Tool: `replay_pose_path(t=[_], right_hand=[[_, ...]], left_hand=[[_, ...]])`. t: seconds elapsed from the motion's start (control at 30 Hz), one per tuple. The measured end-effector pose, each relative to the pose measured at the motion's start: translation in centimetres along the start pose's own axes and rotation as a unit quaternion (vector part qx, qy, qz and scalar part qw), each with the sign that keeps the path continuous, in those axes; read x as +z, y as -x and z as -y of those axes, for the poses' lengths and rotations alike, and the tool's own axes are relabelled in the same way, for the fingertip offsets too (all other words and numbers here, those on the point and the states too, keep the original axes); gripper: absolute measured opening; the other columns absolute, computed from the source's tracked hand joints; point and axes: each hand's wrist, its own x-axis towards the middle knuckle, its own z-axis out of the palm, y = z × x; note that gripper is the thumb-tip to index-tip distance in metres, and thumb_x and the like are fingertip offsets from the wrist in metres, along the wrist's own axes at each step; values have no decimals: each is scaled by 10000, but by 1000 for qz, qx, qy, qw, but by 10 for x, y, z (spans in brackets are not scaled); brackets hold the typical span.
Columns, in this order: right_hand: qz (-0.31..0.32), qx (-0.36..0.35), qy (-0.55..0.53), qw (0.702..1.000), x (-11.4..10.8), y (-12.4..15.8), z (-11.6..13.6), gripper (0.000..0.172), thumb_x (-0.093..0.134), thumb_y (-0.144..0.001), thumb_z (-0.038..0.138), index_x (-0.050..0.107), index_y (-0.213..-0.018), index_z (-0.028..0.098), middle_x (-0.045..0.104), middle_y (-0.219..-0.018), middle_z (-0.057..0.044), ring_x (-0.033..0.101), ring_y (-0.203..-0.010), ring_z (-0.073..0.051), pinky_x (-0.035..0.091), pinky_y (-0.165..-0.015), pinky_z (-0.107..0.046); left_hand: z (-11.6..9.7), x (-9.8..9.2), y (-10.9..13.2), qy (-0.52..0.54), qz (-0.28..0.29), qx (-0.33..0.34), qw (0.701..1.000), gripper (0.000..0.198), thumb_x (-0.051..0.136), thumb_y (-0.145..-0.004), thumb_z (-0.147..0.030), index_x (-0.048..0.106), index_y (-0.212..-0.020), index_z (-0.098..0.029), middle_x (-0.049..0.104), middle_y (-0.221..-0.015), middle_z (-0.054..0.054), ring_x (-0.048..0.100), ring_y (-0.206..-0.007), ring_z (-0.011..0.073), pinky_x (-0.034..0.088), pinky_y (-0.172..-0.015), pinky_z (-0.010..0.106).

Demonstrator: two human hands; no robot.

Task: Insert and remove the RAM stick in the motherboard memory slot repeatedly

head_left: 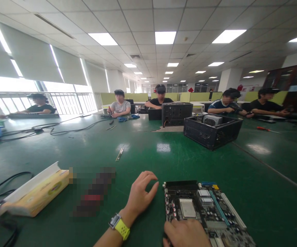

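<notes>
A computer motherboard (205, 209) lies flat on the green table (164, 157) right in front of me. My left hand (140, 195), with a yellow-strapped watch (119, 226) on the wrist, hovers just left of the board's far corner, fingers curled loosely and apart, holding nothing. My right hand (186, 234) rests on the near left edge of the board at the bottom of the view; only its back shows and its fingers are hidden.
An open yellow tissue box (35, 193) lies at the left, beside black cables (1, 185). A metal strip (119, 154) lies mid-table. Two black computer cases (211, 132) (176, 114) stand farther back. Several people sit along the far side. A red screwdriver (266, 129) lies at right.
</notes>
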Motion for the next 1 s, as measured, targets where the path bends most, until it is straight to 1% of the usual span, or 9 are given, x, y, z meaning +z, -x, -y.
replay_pose_path(t=[0.1, 0.23, 0.33, 0.43, 0.5, 0.57, 0.67, 0.8, 1.0], right_hand=[[-25, 130, 4, 991, -19, -11, -42, 102, 508, -780, 293, 588, -748, 238, 691, -685, -44, 658, -617, -233, 362, -512, -273], [-38, 302, 48, 951, -39, -11, -138, 242, 401, -845, 325, 633, -866, 257, 705, -855, -87, 663, -721, -266, 429, -558, -334], [-51, 370, 71, 925, -45, 6, -207, 370, 364, -850, 354, 654, -1032, 214, 681, -961, -165, 655, -816, -329, 466, -615, -414], [-61, 418, 90, 902, -45, 27, -249, 468, 364, -830, 390, 646, -1121, 154, 645, -1045, -220, 627, -896, -387, 473, -666, -476], [-65, 427, 94, 897, -42, 36, -261, 503, 373, -820, 429, 633, -1156, 159, 638, -1065, -214, 613, -930, -393, 477, -685, -479], [-79, 418, 92, 900, -39, 38, -265, 520, 383, -812, 475, 629, -1169, 188, 640, -1076, -188, 603, -951, -386, 479, -703, -476], [-118, 393, 76, 909, -35, 34, -262, 532, 382, -807, 530, 642, -1145, 212, 637, -1121, -154, 593, -975, -379, 477, -733, -489], [-150, 368, 0, 918, -33, 30, -258, 502, 403, -805, 539, 653, -1098, 218, 628, -1168, -118, 594, -1019, -329, 487, -786, -440], [-163, 400, -50, 901, -32, 33, -258, 491, 442, -781, 551, 656, -1078, 223, 613, -1200, -113, 599, -1024, -319, 490, -776, -413]], left_hand=[[0, -2, 1, -8, 2, -4, 1000, 114, 505, -870, -241, 611, -900, -210, 617, -949, 54, 581, -919, 199, 487, -824, 333], [-2, -4, 2, -18, 11, -5, 1000, 110, 511, -867, -231, 609, -911, -206, 620, -942, 54, 581, -906, 197, 487, -811, 328], [-1, -4, 2, -18, 16, -3, 1000, 111, 510, -870, -227, 603, -925, -202, 622, -935, 55, 583, -890, 191, 488, -797, 319], [1, -2, 2, -25, 17, -2, 1000, 115, 506, -873, -234, 598, -930, -198, 625, -919, 59, 585, -872, 190, 486, -790, 321], [2, -1, 1, -31, 15, 0, 999, 120, 503, -874, -241, 600, -929, -196, 627, -909, 61, 588, -860, 190, 487, -787, 322], [3, 0, 0, -35, 14, 0, 999, 125, 502, -876, -249, 602, -928, -196, 630, -904, 62, 591, -850, 188, 489, -783, 319], [3, 1, 0, -39, 19, -4, 999, 126, 502, -877, -252, 603, -931, -201, 632, -896, 56, 590, -840, 185, 489, -770, 312], [4, 1, 1, -46, 28, -11, 999, 118, 509, -875, -242, 602, -937, -204, 627, -882, 42, 584, -824, 180, 481, -751, 304], [3, 1, 1, -43, 31, -13, 998, 117, 510, -874, -235, 601, -939, -202, 627, -877, 39, 582, -811, 176, 479, -733, 295]])
